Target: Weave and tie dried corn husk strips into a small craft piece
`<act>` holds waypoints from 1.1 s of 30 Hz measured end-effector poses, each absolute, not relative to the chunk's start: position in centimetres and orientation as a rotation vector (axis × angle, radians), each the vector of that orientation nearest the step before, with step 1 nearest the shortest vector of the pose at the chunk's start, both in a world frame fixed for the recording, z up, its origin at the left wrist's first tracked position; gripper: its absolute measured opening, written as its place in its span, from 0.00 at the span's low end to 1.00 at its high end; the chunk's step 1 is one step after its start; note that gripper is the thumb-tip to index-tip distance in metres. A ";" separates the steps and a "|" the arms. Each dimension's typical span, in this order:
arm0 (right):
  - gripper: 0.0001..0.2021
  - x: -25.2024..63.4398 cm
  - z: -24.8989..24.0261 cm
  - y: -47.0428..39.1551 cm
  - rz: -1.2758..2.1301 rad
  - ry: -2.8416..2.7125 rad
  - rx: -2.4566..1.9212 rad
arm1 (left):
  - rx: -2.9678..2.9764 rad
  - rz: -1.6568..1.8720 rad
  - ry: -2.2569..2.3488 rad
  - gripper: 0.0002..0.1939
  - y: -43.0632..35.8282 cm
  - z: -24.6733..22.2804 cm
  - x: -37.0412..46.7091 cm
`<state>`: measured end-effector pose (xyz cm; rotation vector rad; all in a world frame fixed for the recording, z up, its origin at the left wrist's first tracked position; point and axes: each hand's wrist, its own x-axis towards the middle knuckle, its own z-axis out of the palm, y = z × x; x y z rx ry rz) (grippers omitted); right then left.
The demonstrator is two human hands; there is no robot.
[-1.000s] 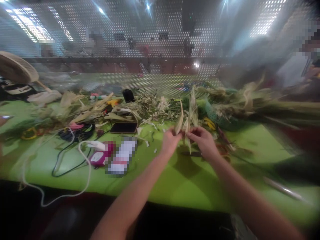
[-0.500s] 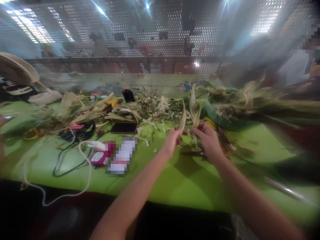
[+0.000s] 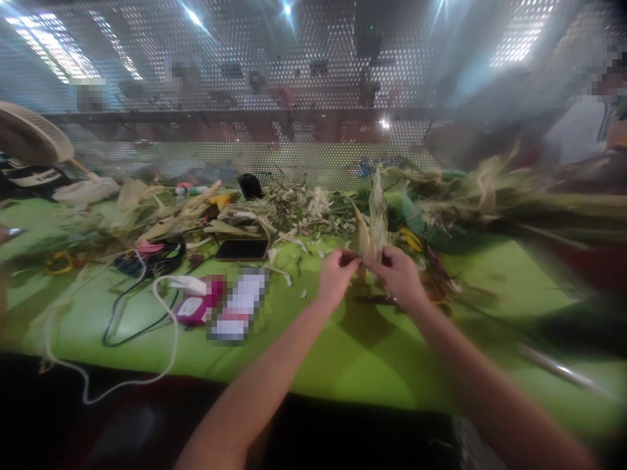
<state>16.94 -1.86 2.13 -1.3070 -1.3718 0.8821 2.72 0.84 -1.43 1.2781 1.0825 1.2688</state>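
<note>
At the far left corner of the green table [image 3: 372, 359] lies a round woven fan [image 3: 27, 134]. Nearer the front edge, a white cable [image 3: 161, 326] loops over the edge beside a black cable [image 3: 122, 320], and a pink device [image 3: 196, 308] rests by them. A dark phone [image 3: 242, 250] lies flat further back, in front of a heap of dried husks [image 3: 196, 212] spread along the far edge. Toward the middle of the table, the left hand [image 3: 336, 277] has its fingers [image 3: 349, 258] pinched closed on the base of a small bunch of dried corn husks [image 3: 372, 225], which stands upright just above the table. The right hand [image 3: 399, 277] meets it from the other side, fingers [image 3: 379, 261] likewise closed on the same bunch, the two hands touching. Along the far right edge lies a larger pile of husks and stalks [image 3: 490, 196], blurred. A person in a pale top [image 3: 575, 130] stands beyond the far right corner.
</note>
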 end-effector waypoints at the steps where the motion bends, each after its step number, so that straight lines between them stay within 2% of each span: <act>1: 0.15 17.0 2.1 -1.8 0.839 -1.387 -1.335 | 1.295 1.262 1.074 0.08 0.7 -1.3 2.7; 5: 0.15 17.2 2.1 -1.6 0.744 -1.438 -1.395 | 1.351 1.221 1.046 0.08 0.3 -0.7 2.6; 11: 0.10 17.5 1.6 -1.4 0.575 -1.571 -1.461 | 1.493 1.181 1.155 0.07 0.1 0.0 2.4; 17: 0.13 17.7 1.0 -1.3 0.459 -1.634 -1.533 | 1.688 1.212 1.161 0.07 -0.3 -0.1 2.5; 28: 0.12 17.1 1.1 -1.8 0.457 -1.575 -1.547 | 1.814 1.244 1.093 0.05 -0.7 0.6 2.2; 33: 0.09 17.8 0.2 -0.9 0.687 -1.446 -1.355 | 1.939 1.202 0.956 0.06 -2.3 1.7 3.6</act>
